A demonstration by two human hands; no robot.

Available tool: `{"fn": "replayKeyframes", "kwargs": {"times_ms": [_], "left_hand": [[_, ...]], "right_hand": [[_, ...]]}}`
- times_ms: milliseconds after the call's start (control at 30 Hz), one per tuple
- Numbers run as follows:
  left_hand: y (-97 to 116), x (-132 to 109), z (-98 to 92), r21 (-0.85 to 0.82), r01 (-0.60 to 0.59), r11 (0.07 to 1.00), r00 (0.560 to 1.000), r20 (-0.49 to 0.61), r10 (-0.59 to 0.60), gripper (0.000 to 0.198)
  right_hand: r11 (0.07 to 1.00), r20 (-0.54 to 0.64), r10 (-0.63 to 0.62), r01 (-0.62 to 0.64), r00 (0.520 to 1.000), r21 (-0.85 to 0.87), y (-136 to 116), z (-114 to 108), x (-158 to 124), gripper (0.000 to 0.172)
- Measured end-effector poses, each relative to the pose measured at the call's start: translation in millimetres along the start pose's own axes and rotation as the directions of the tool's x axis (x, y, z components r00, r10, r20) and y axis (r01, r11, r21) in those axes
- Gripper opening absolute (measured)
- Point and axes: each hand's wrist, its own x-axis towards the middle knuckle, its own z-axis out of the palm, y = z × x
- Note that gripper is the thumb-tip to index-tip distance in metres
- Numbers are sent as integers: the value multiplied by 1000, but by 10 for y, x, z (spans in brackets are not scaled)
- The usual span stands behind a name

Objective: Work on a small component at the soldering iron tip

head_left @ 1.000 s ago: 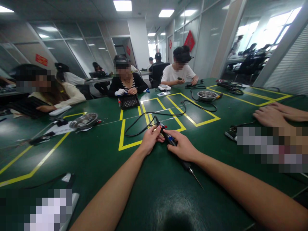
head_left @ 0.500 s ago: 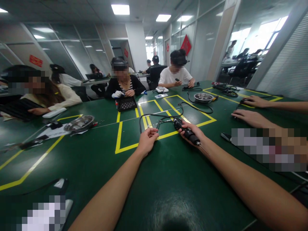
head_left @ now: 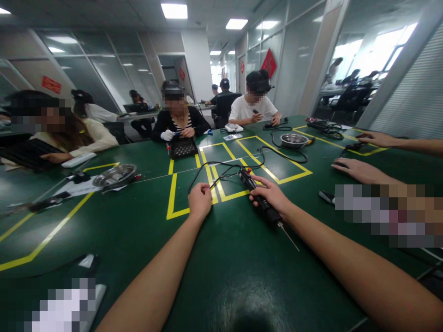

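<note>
In my right hand (head_left: 272, 194) lies a black electric screwdriver (head_left: 258, 198), my fingers wrapped around its body. Its long thin bit (head_left: 290, 237) points back toward me, low over the green table, and a red part shows at its far end. From that end a black power cable (head_left: 221, 163) runs to my left hand (head_left: 200, 203) and loops away over the table. My left hand is closed, with the cable running into it on both sides; the exact grip is partly hidden behind the fingers.
Yellow tape (head_left: 169, 196) marks rectangles on the green table (head_left: 221, 272). Metal bowls stand at left (head_left: 116, 175) and back right (head_left: 294, 139). A black tray (head_left: 182, 147) lies before a person opposite. At right, another person's hands (head_left: 360, 169) rest near a cable.
My left hand has moved left with the cable. The screwdriver has shifted toward me and slightly left in my right hand, and its bit now shows clear of my forearm.
</note>
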Motion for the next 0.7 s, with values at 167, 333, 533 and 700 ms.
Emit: {"fn": "replayKeyframes", "kwargs": {"times_ms": [167,333,533,700], "left_hand": [[72,-32,-10,46,9,999,999,-49,-7,13],[380,-177,38,-220,-220,950,973,16,229,25],[601,-325,28,-341,-286,895,921,162,355,40],[535,-300,28,-323,-325,889,910,150,388,21]], "right_hand": [[948,27,-95,99,995,-301,44,142,-116,82],[676,177,-382,405,907,-616,135,212,-208,75],[468,285,-439,488,852,-737,172,291,-308,79],[430,288,-424,471,859,-771,169,298,-332,77]]}}
